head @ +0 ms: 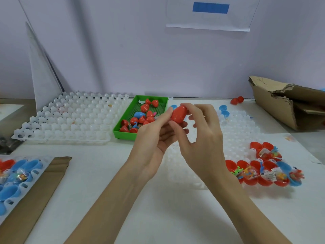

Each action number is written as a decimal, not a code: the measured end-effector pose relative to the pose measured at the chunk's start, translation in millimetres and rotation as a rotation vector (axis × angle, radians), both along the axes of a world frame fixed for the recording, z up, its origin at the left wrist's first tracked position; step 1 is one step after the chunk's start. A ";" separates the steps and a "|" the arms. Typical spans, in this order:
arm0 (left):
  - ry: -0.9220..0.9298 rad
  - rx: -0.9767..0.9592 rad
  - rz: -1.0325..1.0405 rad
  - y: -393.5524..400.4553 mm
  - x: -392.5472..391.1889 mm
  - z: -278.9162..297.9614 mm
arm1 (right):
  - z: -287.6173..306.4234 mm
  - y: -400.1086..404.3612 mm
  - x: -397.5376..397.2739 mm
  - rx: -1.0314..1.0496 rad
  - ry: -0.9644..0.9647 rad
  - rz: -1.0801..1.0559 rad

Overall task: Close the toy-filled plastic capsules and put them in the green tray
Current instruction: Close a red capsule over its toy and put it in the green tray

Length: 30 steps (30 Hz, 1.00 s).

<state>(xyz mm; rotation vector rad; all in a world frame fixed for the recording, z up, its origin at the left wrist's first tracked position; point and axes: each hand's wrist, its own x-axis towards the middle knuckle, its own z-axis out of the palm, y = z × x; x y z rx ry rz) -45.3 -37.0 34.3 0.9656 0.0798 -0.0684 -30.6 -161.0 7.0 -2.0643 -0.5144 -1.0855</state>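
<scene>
the left hand [154, 136] and the right hand [198, 131] meet above the white worktop [140, 199], both holding one red egg-shaped plastic capsule [178, 114]. the left hand cups it from below with the thumb laid along its side; the right hand's fingers curl over its top end and pinch it. the capsule looks closed, though the fingers hide part of the seam.

just beyond the left hand sits the green rectangular plastic tray [126, 113], with red capsules, some in halves, and a blue one lying in it. further to the left of that hand lies a white moulded plastic holder sheet [70, 118]. beneath and beyond the right hand lies a second clear moulded sheet [237, 129]; to the right of that hand, on its near edge, rests a cluster of open red and blue capsule halves with small bagged toys [263, 168]. far to the right of that hand is a torn brown cardboard box [284, 104].
</scene>
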 end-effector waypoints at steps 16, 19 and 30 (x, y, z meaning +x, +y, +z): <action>-0.104 0.175 -0.024 2.8 0.3 -0.7 | -2.2 -4.6 4.1 0.002 -0.001 0.063; -0.132 0.190 -0.105 7.2 0.9 0.4 | -2.1 -7.2 4.2 0.010 0.032 0.066; -0.158 0.240 -0.034 4.0 1.2 -4.6 | 1.0 -13.2 4.1 -0.005 0.016 0.098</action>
